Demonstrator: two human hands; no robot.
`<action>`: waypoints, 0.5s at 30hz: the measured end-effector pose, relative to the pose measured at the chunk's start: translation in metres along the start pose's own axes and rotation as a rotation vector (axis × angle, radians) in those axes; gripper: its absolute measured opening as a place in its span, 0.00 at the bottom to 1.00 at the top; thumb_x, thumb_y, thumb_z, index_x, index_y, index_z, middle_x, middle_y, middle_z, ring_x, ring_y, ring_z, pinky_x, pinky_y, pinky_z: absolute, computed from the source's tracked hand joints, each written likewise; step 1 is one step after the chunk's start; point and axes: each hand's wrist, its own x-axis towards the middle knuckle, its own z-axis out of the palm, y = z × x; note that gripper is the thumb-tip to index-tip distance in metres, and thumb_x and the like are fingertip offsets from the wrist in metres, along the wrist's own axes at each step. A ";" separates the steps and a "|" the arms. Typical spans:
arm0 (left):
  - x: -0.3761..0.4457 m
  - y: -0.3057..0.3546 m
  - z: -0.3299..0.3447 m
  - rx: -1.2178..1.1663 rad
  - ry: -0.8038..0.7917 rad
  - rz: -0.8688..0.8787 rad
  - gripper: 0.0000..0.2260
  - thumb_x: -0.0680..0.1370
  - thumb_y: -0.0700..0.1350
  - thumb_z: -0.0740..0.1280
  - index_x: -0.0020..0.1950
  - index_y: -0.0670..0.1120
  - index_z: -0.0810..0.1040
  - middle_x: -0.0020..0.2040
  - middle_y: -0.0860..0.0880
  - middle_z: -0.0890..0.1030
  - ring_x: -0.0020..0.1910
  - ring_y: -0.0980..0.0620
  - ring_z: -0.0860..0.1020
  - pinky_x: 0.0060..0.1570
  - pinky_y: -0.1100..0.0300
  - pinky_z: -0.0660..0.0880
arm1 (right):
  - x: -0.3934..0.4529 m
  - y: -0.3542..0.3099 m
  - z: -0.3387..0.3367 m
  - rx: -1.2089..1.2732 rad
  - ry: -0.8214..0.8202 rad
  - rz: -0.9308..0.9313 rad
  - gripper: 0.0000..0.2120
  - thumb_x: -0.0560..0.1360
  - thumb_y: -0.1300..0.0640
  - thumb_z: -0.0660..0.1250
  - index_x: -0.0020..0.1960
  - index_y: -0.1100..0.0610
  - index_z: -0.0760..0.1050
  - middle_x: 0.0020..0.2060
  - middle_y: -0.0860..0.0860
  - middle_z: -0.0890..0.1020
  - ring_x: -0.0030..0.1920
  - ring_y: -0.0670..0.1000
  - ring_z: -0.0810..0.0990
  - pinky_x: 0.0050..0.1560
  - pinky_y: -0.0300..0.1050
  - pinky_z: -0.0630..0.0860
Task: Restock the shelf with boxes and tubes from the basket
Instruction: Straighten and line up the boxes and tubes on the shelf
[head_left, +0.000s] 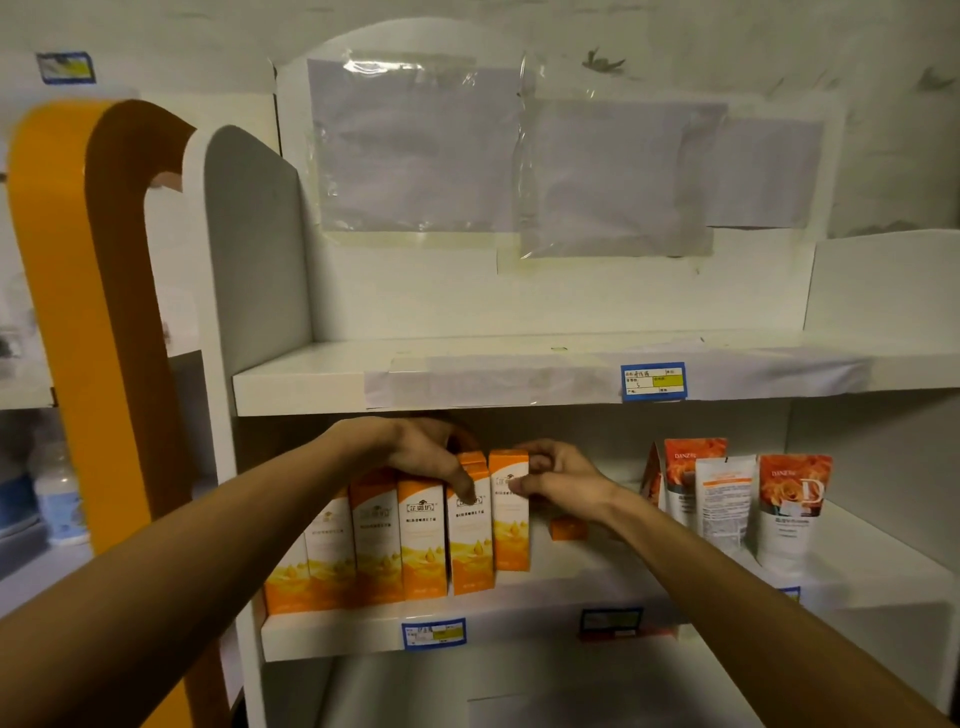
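The step in hand looks to be seating the last tall orange-and-white cardboard box (510, 512) at the right end of the row of matching cartons (374, 540) on the white middle shelf (519, 621). To do it well, the box should be kept upright and slid left until its side meets its neighbour, with its printed face turned to the near edge like the others and its base flat on the shelf board, and the neighbour steadied so the row does not topple leftward. The left hand (421, 449) reaches in from the near left, palm down, draped over the tops of the cartons; its fingers (464, 486) curl over the front of the second box from the right (470, 535), gripping its top and holding it in place. The right hand (558, 475) comes in from the near right with the wrist bent, its fingers (524, 486) curled and pinching the upper right edge of the end box. Both forearms stretch forward under the white upper shelf (467, 382), which limits the room above, so any lifting should stay low. A small orange box (569, 527) lies on the shelf just right of the end carton, partly behind the right wrist; it would be wise not to knock it. Farther right stand the white tubes with orange rose print (792, 506), well apart from the cartons. The basket is not in view, so what remains to be stocked cannot be told.
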 end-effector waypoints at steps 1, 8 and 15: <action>0.001 0.000 -0.001 -0.001 -0.012 -0.006 0.36 0.73 0.52 0.76 0.77 0.53 0.64 0.62 0.47 0.81 0.54 0.47 0.84 0.56 0.50 0.82 | 0.001 0.002 0.002 0.026 -0.004 -0.005 0.24 0.74 0.69 0.71 0.67 0.58 0.70 0.56 0.55 0.83 0.57 0.53 0.83 0.60 0.51 0.80; -0.004 0.002 -0.002 -0.002 -0.061 0.002 0.34 0.74 0.50 0.75 0.77 0.55 0.65 0.64 0.47 0.80 0.55 0.47 0.84 0.55 0.50 0.82 | 0.006 0.005 0.011 0.122 -0.015 -0.016 0.23 0.74 0.69 0.69 0.66 0.55 0.72 0.56 0.54 0.83 0.56 0.53 0.83 0.60 0.53 0.79; -0.006 0.009 0.008 -0.010 -0.057 0.018 0.33 0.72 0.56 0.77 0.72 0.52 0.68 0.57 0.49 0.85 0.51 0.49 0.86 0.55 0.48 0.83 | 0.000 0.002 0.011 0.124 0.066 -0.025 0.23 0.71 0.70 0.66 0.64 0.56 0.71 0.56 0.53 0.82 0.58 0.54 0.80 0.61 0.50 0.78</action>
